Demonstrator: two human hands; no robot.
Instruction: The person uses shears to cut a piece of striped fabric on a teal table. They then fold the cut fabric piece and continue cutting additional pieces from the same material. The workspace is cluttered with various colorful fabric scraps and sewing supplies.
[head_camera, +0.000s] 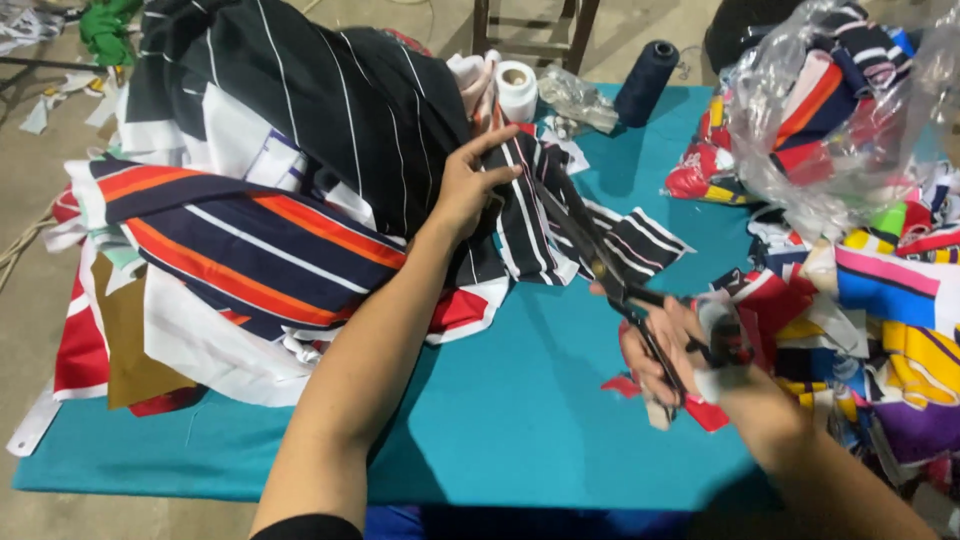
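Left hand (468, 190) closed on the black-and-white striped fabric (530, 215), pinching its edge just left of the scissors (600, 265). Right hand (685, 350) gripping the scissor handles, blades open and angled up-left into the striped fabric, on the teal surface (520, 400). Left of the scissors, a heap of navy, orange and white cloth (250, 250). Beyond the scissors, a white spool (517, 88) and a dark thread cone (645, 80). Right of the scissors, bright scraps and a clear plastic bag (840, 110).

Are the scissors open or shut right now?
Open: the scissors in the right hand show blades spread around the striped fabric the left hand holds.
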